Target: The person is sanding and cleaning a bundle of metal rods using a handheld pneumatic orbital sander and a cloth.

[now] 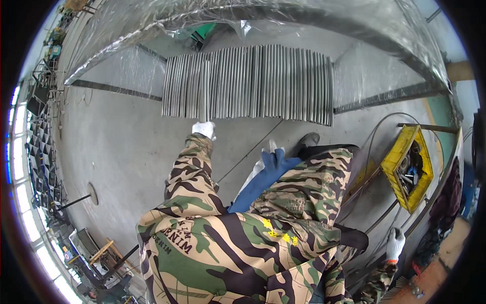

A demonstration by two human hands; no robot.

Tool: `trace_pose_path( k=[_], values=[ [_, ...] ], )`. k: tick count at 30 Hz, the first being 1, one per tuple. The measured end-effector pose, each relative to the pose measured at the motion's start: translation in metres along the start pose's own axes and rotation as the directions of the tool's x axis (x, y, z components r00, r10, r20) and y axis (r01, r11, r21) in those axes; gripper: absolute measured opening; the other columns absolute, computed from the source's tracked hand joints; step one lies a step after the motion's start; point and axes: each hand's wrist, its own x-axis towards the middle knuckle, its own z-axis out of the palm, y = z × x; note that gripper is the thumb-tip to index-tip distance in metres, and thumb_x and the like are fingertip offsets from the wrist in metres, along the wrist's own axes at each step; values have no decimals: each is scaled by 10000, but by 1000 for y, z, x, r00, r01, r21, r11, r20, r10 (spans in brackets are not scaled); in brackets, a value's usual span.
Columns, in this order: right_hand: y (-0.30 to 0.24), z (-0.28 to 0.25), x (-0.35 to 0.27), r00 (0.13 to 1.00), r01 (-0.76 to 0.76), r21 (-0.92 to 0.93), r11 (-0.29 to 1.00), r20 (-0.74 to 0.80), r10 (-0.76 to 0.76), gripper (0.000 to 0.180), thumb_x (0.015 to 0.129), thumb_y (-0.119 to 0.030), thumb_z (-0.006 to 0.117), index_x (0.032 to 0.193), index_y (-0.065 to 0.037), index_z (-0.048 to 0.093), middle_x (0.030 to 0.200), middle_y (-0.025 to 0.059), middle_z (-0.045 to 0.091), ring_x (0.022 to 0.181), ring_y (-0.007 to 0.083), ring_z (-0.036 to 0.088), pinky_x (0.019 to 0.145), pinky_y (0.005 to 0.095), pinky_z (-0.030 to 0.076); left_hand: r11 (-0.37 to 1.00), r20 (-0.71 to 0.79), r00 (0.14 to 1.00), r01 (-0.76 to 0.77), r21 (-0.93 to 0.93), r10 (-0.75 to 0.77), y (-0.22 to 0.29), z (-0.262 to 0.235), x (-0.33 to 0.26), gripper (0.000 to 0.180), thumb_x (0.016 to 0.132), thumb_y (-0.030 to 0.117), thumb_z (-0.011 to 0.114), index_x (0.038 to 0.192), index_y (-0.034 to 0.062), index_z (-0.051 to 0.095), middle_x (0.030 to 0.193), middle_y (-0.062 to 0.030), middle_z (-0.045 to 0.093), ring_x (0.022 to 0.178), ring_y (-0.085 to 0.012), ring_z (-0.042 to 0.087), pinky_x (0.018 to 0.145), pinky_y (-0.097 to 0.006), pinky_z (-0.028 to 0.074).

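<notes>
A row of grey metal tubes [243, 83] lies side by side in front of me, across a dark frame. My left hand [204, 130], in a white glove, is closed at the near end of one tube [206, 93], which sits slightly raised and nearer to me than its neighbours. My right hand [395, 245], gloved in white with an orange cuff, is low at my right side, beside dark bars. Its fingers are small and partly hidden, so their grip does not show.
Clear plastic sheeting [374, 76] hangs over a metal frame [395, 96] around the tubes. A yellow crate [387, 169] with small metal parts stands at the right, near a looping cable [374, 134]. Racks [45, 167] line the far left. Grey floor [121, 152] extends left.
</notes>
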Motion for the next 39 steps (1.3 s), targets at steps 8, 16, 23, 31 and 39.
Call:
trace_pose_path(
  k=[8,16,23,31,39],
  values=[
    [-31,-5,-8,978,-47,-178,983,192,81,189,1026,-162,675,1002,22,712,791,55,695,720,146,612,702,336,502,952,94,990,-127,278,105,-66,-100,171,211,1012,216,555,1001,62,699,788,-134,693,648,-294,679,597,-436,563],
    [-44,-4,12,927,-148,-104,984,332,175,177,1009,-153,690,1000,23,707,828,75,718,772,163,644,757,332,518,587,8,970,-154,795,244,-56,-172,173,347,972,353,590,870,49,724,758,-130,702,799,-321,749,640,-457,552],
    [-55,-35,-18,943,-164,-256,953,243,227,207,1003,-180,702,1021,25,722,869,99,739,807,191,666,790,348,526,-549,578,801,-556,624,-154,31,-77,96,282,986,159,555,1116,146,805,1061,-119,805,1004,-327,781,821,-446,630],
    [-27,-39,-36,959,-131,-190,973,226,173,177,1047,-176,686,1016,-4,713,776,-15,644,683,84,541,634,290,445,396,16,971,-112,912,236,48,-43,61,729,904,229,669,1540,-15,408,1348,-315,652,1219,-428,700,1028,-501,581],
    [-35,-24,-21,948,-166,-169,972,243,204,215,1027,-183,685,1026,28,721,811,53,709,733,141,616,712,328,505,-610,547,808,-324,723,220,0,-56,67,289,969,201,620,1062,49,847,1127,-206,783,1235,-467,647,1190,-691,295]
  ],
)
